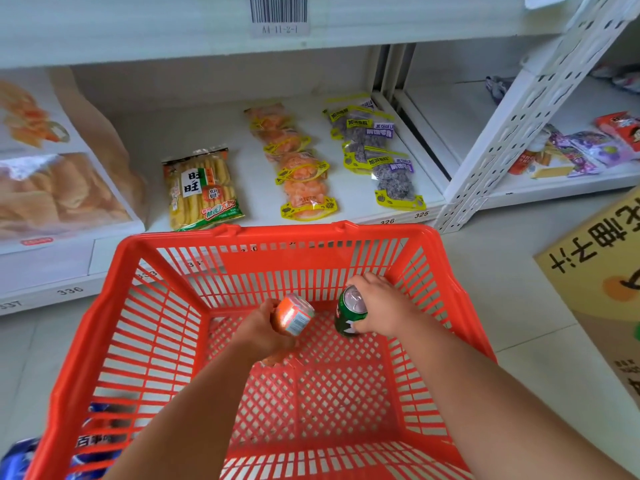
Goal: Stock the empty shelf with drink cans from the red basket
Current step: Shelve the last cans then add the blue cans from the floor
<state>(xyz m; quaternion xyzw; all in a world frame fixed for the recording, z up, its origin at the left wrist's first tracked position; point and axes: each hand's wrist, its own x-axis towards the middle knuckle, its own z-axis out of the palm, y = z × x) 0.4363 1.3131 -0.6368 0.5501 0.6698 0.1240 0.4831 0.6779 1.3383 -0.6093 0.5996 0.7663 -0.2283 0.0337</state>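
Inside the red basket (166, 341), our left hand (258, 336) grips an orange can (294, 315), fingers wrapped underneath. Our right hand (381, 306) clasps a green can (349, 315) just beside it.

Glossy red plastic lattice basket (166, 341); shiny metal green can (349, 315); glossy film snack packets (202, 190); matt cardboard box (599, 271).
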